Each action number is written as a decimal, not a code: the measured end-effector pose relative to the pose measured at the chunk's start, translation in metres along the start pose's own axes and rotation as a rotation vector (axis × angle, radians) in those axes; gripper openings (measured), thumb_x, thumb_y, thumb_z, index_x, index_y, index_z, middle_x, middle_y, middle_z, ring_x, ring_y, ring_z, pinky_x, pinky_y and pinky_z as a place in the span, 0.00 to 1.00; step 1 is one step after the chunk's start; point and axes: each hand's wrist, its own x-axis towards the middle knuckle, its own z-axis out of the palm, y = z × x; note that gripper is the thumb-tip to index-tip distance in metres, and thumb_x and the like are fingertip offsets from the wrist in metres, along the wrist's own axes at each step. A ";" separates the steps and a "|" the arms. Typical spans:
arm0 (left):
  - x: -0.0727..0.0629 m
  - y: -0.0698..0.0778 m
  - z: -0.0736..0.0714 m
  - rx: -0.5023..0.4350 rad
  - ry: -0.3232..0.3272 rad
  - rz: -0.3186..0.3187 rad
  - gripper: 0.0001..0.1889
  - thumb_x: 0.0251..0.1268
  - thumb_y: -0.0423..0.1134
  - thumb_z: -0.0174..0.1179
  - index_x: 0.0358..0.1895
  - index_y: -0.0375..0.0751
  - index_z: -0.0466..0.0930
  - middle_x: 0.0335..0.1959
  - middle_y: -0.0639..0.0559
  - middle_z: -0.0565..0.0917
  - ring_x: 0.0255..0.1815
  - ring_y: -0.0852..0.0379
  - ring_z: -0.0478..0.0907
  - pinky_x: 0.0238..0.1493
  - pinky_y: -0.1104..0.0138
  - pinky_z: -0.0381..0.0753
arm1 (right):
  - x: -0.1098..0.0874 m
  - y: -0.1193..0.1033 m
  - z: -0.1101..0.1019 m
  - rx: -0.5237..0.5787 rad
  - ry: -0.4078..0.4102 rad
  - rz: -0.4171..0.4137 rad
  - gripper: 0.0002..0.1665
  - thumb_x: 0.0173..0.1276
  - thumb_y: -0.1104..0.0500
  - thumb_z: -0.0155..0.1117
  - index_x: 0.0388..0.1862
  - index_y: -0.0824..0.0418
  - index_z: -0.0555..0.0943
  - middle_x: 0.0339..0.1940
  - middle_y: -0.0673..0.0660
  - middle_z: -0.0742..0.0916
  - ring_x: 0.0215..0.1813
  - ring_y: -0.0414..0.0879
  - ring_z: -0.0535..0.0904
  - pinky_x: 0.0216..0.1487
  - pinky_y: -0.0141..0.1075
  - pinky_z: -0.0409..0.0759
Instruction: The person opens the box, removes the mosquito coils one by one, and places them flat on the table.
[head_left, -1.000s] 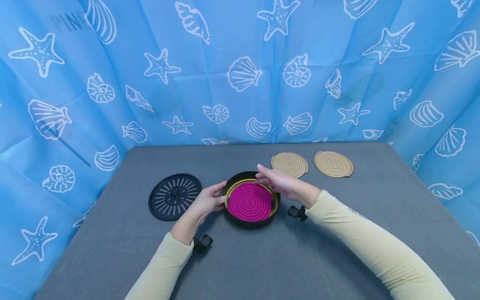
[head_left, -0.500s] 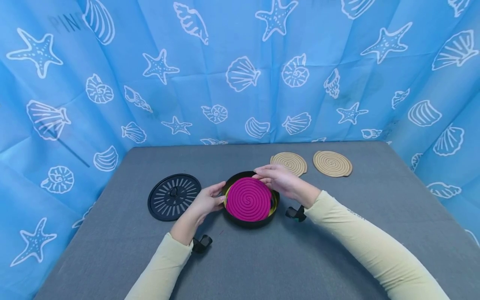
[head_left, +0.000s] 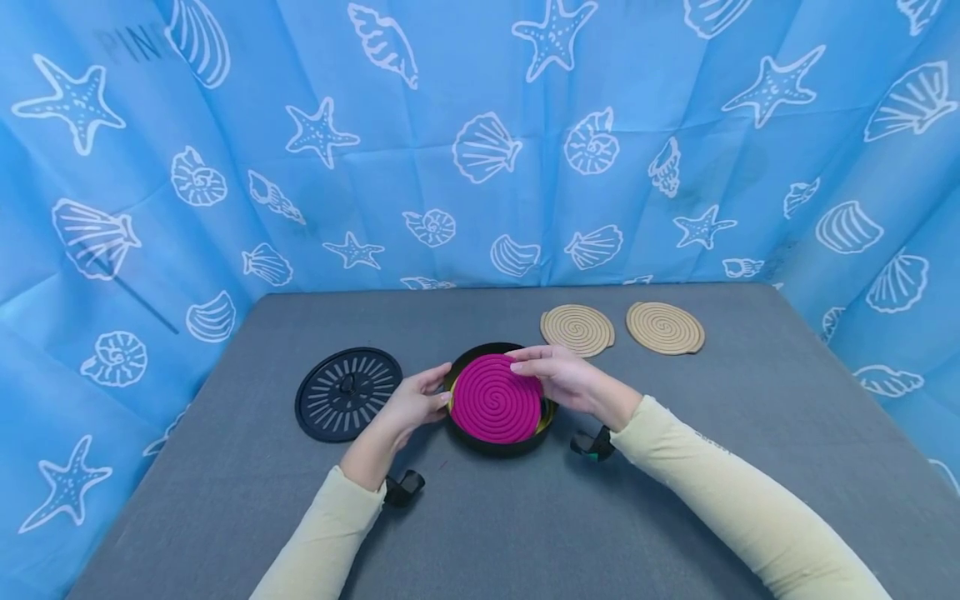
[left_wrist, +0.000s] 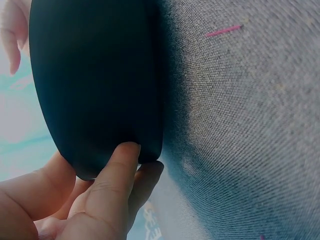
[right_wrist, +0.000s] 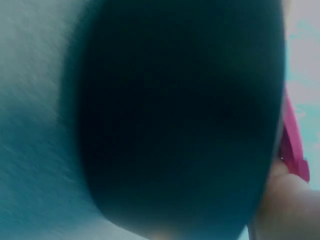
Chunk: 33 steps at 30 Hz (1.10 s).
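A round black mosquito coil holder (head_left: 501, 450) stands on the table between both hands. My left hand (head_left: 408, 406) grips its left wall, and the left wrist view shows the fingertips (left_wrist: 127, 152) pressed on the outside of that wall. A magenta mosquito coil (head_left: 495, 400) lies over the holder's opening, its far edge raised. My right hand (head_left: 566, 375) pinches that coil at its upper right edge, thumb on top. In the right wrist view the coil's edge (right_wrist: 294, 137) sticks up past the holder's rim. Slivers of a yellow coil (head_left: 546, 418) show beneath; most of it is hidden.
Left of the holder lies a black slotted lid (head_left: 348, 394) with a small central knob. Two tan coils, one nearer the middle (head_left: 576, 329) and another coil (head_left: 665, 327) farther right, rest at the back. A small pink fragment (left_wrist: 223, 31) lies on the grey cloth.
My right hand has taken hold of the magenta coil's edge. The coil's far side has risen, covering more of the yellow one. The left hand stays on the holder.
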 end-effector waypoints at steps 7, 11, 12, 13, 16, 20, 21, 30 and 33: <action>0.000 0.001 0.000 0.000 -0.003 0.005 0.29 0.73 0.25 0.48 0.75 0.40 0.58 0.75 0.39 0.57 0.69 0.43 0.65 0.63 0.51 0.72 | -0.006 0.006 0.001 0.017 -0.086 0.037 0.37 0.72 0.73 0.48 0.77 0.64 0.51 0.59 0.63 0.78 0.47 0.47 0.82 0.49 0.44 0.84; -0.001 0.001 -0.001 0.003 -0.013 0.010 0.29 0.73 0.25 0.48 0.75 0.39 0.57 0.75 0.38 0.57 0.69 0.43 0.65 0.63 0.51 0.72 | -0.009 0.006 0.002 0.016 -0.110 0.038 0.41 0.71 0.76 0.46 0.79 0.60 0.48 0.66 0.67 0.73 0.49 0.48 0.82 0.49 0.47 0.84; -0.001 0.001 -0.002 0.003 -0.019 0.012 0.29 0.73 0.25 0.47 0.75 0.38 0.57 0.75 0.38 0.57 0.69 0.42 0.65 0.63 0.51 0.72 | -0.010 0.006 0.002 0.019 -0.109 0.034 0.41 0.71 0.76 0.46 0.79 0.60 0.48 0.67 0.67 0.73 0.49 0.48 0.82 0.48 0.46 0.84; -0.001 0.002 -0.002 0.004 -0.023 0.015 0.29 0.73 0.25 0.47 0.75 0.38 0.56 0.75 0.38 0.57 0.69 0.42 0.65 0.63 0.51 0.72 | -0.011 0.006 0.002 0.029 -0.104 0.032 0.41 0.71 0.77 0.45 0.79 0.60 0.48 0.66 0.66 0.73 0.48 0.47 0.82 0.48 0.46 0.84; -0.001 0.002 -0.003 0.006 -0.034 0.019 0.29 0.73 0.25 0.47 0.75 0.37 0.56 0.75 0.38 0.57 0.69 0.42 0.65 0.64 0.50 0.71 | -0.013 0.006 0.001 0.061 -0.087 0.011 0.41 0.71 0.77 0.45 0.79 0.61 0.48 0.64 0.65 0.75 0.48 0.47 0.82 0.47 0.44 0.85; -0.001 0.002 -0.002 0.012 -0.028 0.022 0.28 0.73 0.25 0.47 0.75 0.37 0.56 0.75 0.38 0.57 0.70 0.41 0.64 0.64 0.50 0.71 | -0.018 0.004 -0.003 0.100 -0.050 -0.006 0.41 0.71 0.77 0.44 0.79 0.61 0.46 0.66 0.67 0.73 0.48 0.47 0.83 0.47 0.44 0.84; -0.001 0.002 -0.002 0.013 -0.023 0.022 0.28 0.73 0.25 0.47 0.75 0.37 0.57 0.75 0.38 0.57 0.70 0.42 0.64 0.64 0.50 0.71 | -0.020 0.003 -0.004 0.102 -0.043 -0.011 0.41 0.71 0.77 0.44 0.80 0.61 0.46 0.68 0.68 0.71 0.48 0.47 0.83 0.47 0.44 0.84; -0.001 -0.001 -0.001 0.003 -0.015 0.002 0.28 0.74 0.26 0.47 0.75 0.39 0.58 0.75 0.39 0.57 0.72 0.41 0.60 0.64 0.49 0.70 | -0.038 -0.006 -0.016 0.136 -0.014 -0.069 0.38 0.74 0.74 0.41 0.78 0.67 0.41 0.59 0.63 0.75 0.47 0.45 0.83 0.50 0.43 0.83; -0.001 0.000 0.000 -0.002 -0.013 -0.002 0.28 0.74 0.26 0.47 0.75 0.39 0.58 0.75 0.39 0.57 0.72 0.41 0.60 0.64 0.49 0.70 | -0.044 -0.009 -0.022 0.156 -0.009 -0.093 0.37 0.75 0.73 0.39 0.78 0.68 0.39 0.56 0.60 0.77 0.48 0.45 0.83 0.50 0.43 0.83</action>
